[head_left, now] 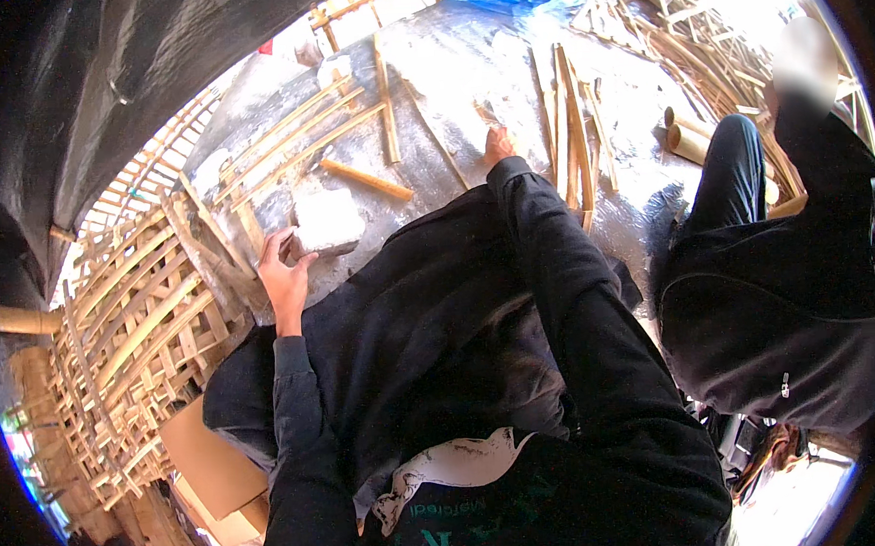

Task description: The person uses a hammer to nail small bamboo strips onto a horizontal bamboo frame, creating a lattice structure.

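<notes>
At the left, my left hand [285,278] grips the near left edge of a pale white block [328,217], its thumb and fingers against the side. The block rests on the grey ground beside my bent, dark-clothed leg. Farther out and to the right, my right hand [498,147] is closed like a fist over the ground. Something thin and brownish sticks out past its fingers, too washed out by glare to name. Between the two hands lie a short bamboo piece [367,179] and a thin dark stick [435,136].
Several bamboo strips [300,133] lie beyond the block, and more long strips [566,121] lie right of my right hand. Woven bamboo lattice [137,325] stands at the left, above a cardboard box [211,459]. Another person [770,288] sits close at right, near bamboo tubes [688,143].
</notes>
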`<state>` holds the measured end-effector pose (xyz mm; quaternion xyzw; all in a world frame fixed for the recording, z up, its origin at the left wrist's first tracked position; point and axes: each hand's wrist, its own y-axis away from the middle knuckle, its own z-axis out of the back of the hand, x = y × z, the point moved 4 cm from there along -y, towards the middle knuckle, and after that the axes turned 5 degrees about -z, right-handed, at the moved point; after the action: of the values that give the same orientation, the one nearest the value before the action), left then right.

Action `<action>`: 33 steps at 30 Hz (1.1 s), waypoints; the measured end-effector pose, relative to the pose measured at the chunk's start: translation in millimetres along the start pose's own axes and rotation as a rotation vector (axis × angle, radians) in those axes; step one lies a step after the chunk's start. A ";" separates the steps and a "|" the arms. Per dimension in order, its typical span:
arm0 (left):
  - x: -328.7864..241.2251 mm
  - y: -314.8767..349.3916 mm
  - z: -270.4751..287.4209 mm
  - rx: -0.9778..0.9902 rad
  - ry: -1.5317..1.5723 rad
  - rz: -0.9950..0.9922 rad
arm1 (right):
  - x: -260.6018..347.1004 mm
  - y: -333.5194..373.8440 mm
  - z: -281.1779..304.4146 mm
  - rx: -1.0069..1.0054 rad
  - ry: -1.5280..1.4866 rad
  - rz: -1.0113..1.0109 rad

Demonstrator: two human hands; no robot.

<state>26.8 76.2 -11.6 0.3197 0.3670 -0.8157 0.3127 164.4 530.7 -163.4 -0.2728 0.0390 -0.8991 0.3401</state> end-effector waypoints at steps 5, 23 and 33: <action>39.3 20.7 11.3 0.028 0.131 0.190 | 31.4 8.2 -3.1 0.205 0.152 -0.086; 35.4 18.2 3.9 0.295 -0.108 0.155 | 34.2 -12.7 16.8 -0.120 0.037 0.283; 48.5 21.5 9.8 0.191 -0.015 0.111 | 151.9 48.9 43.6 0.285 -0.807 0.159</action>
<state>10.9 43.5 -51.5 0.3619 0.2669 -0.8306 0.3284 121.7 402.1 -68.4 -0.5490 -0.2006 -0.6878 0.4305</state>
